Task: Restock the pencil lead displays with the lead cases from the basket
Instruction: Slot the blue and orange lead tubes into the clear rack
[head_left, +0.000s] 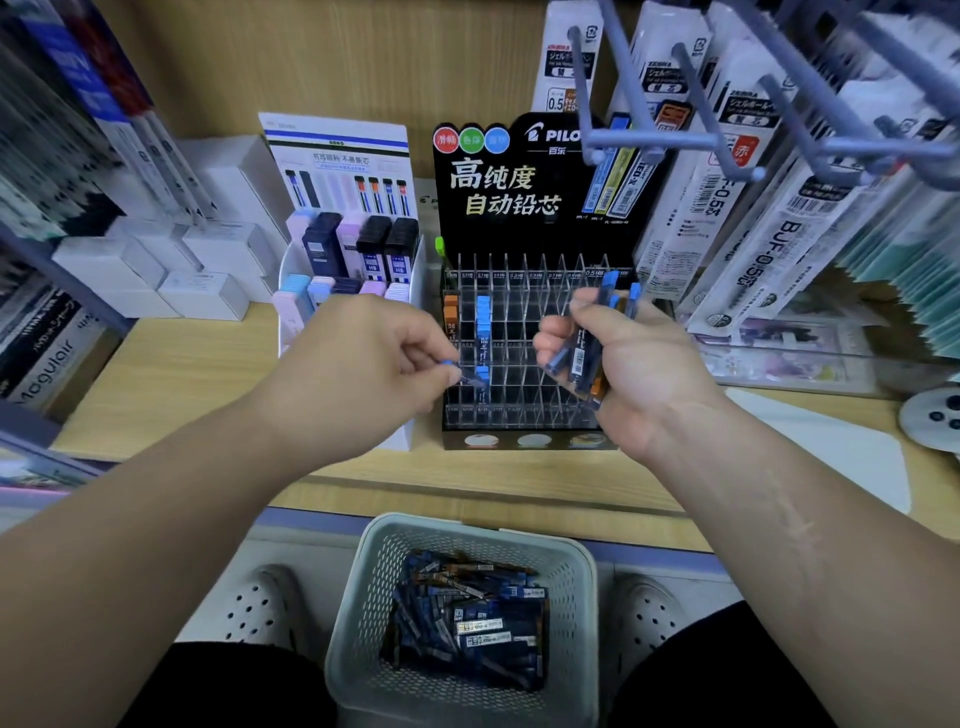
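Note:
A clear slotted Pilot lead display (524, 332) with a black header stands on the wooden shelf. A few blue-capped and orange-capped cases sit in its left slots; most slots are bare. My left hand (363, 364) pinches one blue-capped lead case (457, 370) at the display's front left slots. My right hand (618, 358) grips a bundle of several lead cases (587, 348), blue and orange capped, in front of the display's right side. Below the shelf, a pale mesh basket (363, 597) holds several more dark blue cases (467, 618).
A white tiered display (353, 260) with dark and pastel lead cases stands left of the Pilot one. White boxes (197, 270) sit further left. Packaged refills (737, 208) hang at right under grey pegs (727, 130). My shoes flank the basket.

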